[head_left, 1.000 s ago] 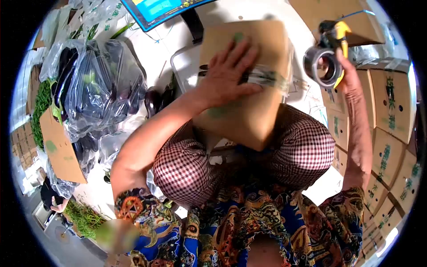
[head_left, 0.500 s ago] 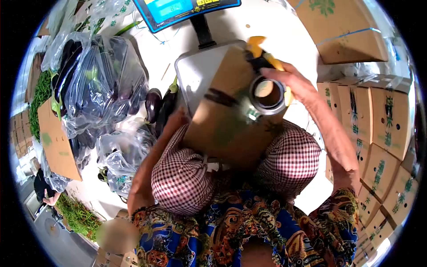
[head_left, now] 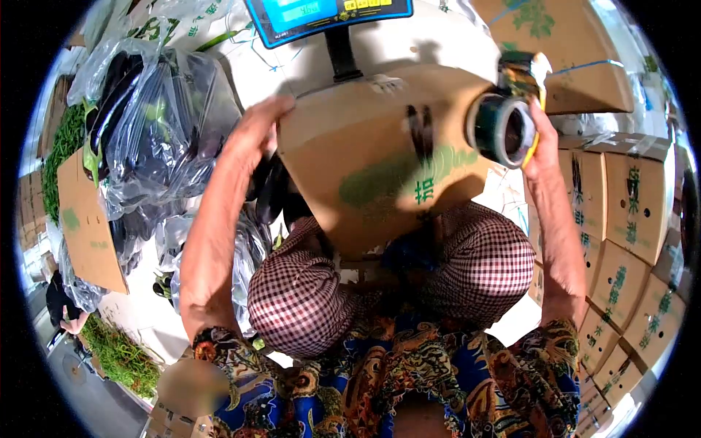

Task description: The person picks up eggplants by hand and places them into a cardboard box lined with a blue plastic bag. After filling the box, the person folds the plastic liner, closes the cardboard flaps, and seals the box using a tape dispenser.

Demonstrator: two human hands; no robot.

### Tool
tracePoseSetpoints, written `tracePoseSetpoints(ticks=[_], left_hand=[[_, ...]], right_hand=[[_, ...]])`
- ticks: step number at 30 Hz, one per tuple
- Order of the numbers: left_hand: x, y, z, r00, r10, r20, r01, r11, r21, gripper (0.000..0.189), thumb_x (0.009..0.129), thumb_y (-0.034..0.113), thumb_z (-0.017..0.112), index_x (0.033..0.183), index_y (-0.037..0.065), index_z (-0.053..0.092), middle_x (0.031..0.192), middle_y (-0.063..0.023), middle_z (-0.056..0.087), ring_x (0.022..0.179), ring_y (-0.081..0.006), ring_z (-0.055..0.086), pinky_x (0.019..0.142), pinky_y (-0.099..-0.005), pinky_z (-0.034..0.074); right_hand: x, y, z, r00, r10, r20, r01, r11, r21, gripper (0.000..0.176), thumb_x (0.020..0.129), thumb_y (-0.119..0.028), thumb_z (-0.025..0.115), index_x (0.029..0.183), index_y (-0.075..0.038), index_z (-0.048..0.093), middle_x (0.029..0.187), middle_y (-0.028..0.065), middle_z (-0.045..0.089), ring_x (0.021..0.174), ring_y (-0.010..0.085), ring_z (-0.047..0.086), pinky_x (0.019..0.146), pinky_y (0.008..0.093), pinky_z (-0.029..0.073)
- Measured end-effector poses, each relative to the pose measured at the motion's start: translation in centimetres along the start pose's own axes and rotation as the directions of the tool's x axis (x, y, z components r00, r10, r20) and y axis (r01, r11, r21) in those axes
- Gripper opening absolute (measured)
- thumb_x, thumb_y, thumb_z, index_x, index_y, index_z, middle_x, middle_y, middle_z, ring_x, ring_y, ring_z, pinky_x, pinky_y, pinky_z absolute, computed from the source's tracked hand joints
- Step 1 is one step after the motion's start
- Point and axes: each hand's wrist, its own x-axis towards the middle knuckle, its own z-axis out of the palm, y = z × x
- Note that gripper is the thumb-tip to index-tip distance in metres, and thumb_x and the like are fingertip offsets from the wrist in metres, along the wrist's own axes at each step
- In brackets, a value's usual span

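Note:
A cardboard box [head_left: 365,139] with green print and a picture of eggplants lies tilted before me, above my knees and over the scale's platform, which it hides. My left hand [head_left: 259,128] grips its far left corner, fingers at the edge. At the box's right side, my right hand [head_left: 542,146] is wrapped around a yellow-and-black tape dispenser [head_left: 524,73]. A big roll of tape [head_left: 500,131] sits on the dispenser, close against the box. Beyond the box stands the digital scale's display [head_left: 328,16] on its black post.
Bagged eggplants [head_left: 171,124] lie on the left, with loose eggplants [head_left: 270,190] by my left forearm. Stacked cartons [head_left: 621,197] line the right, and another carton [head_left: 562,58] stands at the far right. Green peppers [head_left: 120,350] and a person [head_left: 64,303] are at the lower left.
My left hand has risen from beside my knee to the box's far left corner. The box has turned and covers the scale platform. The tape dispenser has moved right, to the box's side.

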Motion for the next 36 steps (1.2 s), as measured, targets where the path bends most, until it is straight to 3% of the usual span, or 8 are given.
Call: tracePoseSetpoints(ticks=[5,7,9,12,19,26,27,36], left_hand=[[-0.4,3.6,5.8,0.899,0.433,-0.058,-0.434,0.901,0.001,0.031,0.091,0.022,0.056,0.114,0.003,0.061,0.104,-0.0073,0.061,0.098,-0.0169,0.056,0.083,-0.0275,0.044],[1.4,1.1,5.2,0.775,0.632,0.002,-0.627,0.769,0.124,0.032,0.096,0.018,0.05,0.123,0.002,0.057,0.119,-0.0095,0.056,0.11,-0.0212,0.054,0.102,-0.0321,0.039],[4.7,-2.6,3.3,0.94,0.34,-0.024,-0.329,0.886,-0.327,0.039,0.099,0.027,0.045,0.129,0.003,0.052,0.126,-0.0106,0.053,0.113,-0.0225,0.053,0.101,-0.0334,0.041],[3.6,-2.4,4.1,0.975,0.218,0.036,-0.172,0.851,-0.495,0.04,0.1,0.029,0.044,0.129,0.003,0.051,0.126,-0.0104,0.054,0.112,-0.0226,0.054,0.1,-0.0335,0.042],[1.1,-2.9,5.1,0.974,0.132,0.182,0.016,0.766,-0.643,0.043,0.1,0.033,0.041,0.131,0.004,0.05,0.125,-0.0099,0.055,0.11,-0.0229,0.056,0.096,-0.0338,0.046],[-1.3,-2.3,6.7,0.975,0.163,0.152,-0.047,0.818,-0.574,0.044,0.1,0.036,0.041,0.129,0.004,0.051,0.122,-0.0095,0.057,0.107,-0.0228,0.057,0.093,-0.0342,0.047],[-1.5,-1.9,6.9,0.973,0.178,0.145,-0.068,0.826,-0.56,0.044,0.1,0.036,0.041,0.129,0.004,0.051,0.121,-0.0094,0.057,0.107,-0.0228,0.058,0.092,-0.0343,0.048],[-4.1,2.5,9.1,0.944,0.303,0.129,-0.224,0.878,-0.422,0.046,0.1,0.041,0.04,0.126,0.005,0.054,0.116,-0.0089,0.06,0.103,-0.0227,0.06,0.089,-0.0349,0.05]], right_hand=[[-5.5,-0.3,-4.2,0.94,0.024,-0.34,0.021,0.991,0.129,0.041,0.09,-0.039,0.057,0.109,-0.002,0.061,0.102,0.0134,0.067,0.094,0.0274,0.066,0.085,0.0438,0.055],[-6.2,2.8,-6.9,0.991,0.089,-0.097,-0.053,0.943,0.327,0.035,0.093,-0.033,0.055,0.108,-0.002,0.06,0.096,0.0132,0.068,0.09,0.0241,0.066,0.085,0.0402,0.054],[-5.4,5.4,-7.2,0.958,0.158,0.238,-0.249,0.87,0.425,0.028,0.096,-0.027,0.054,0.107,-0.002,0.059,0.091,0.0131,0.068,0.086,0.0207,0.065,0.085,0.0367,0.053],[-5.4,5.0,-3.7,0.967,0.251,-0.045,-0.241,0.958,0.157,0.03,0.092,-0.033,0.061,0.105,-0.005,0.063,0.1,0.0084,0.068,0.09,0.0181,0.065,0.085,0.0351,0.054],[-2.6,2.6,-0.8,0.96,0.274,-0.054,-0.27,0.961,0.059,0.037,0.088,-0.031,0.067,0.113,-0.004,0.058,0.102,0.0071,0.067,0.086,0.0155,0.066,0.079,0.0314,0.057],[-0.2,1.7,1.6,0.96,0.281,0.006,-0.279,0.954,-0.107,0.048,0.085,-0.03,0.071,0.123,-0.008,0.052,0.1,0.0013,0.064,0.087,0.0097,0.063,0.079,0.0266,0.055],[0.3,1.5,2.2,0.976,0.22,-0.001,-0.219,0.97,-0.105,0.032,0.087,-0.027,0.069,0.106,-0.004,0.06,0.092,0.0041,0.067,0.079,0.0122,0.065,0.075,0.027,0.057],[2.2,1.1,0.2,0.975,0.219,-0.021,-0.22,0.969,-0.108,0.036,0.087,-0.03,0.068,0.109,-0.003,0.061,0.102,0.0066,0.067,0.089,0.0139,0.065,0.082,0.0294,0.055]])
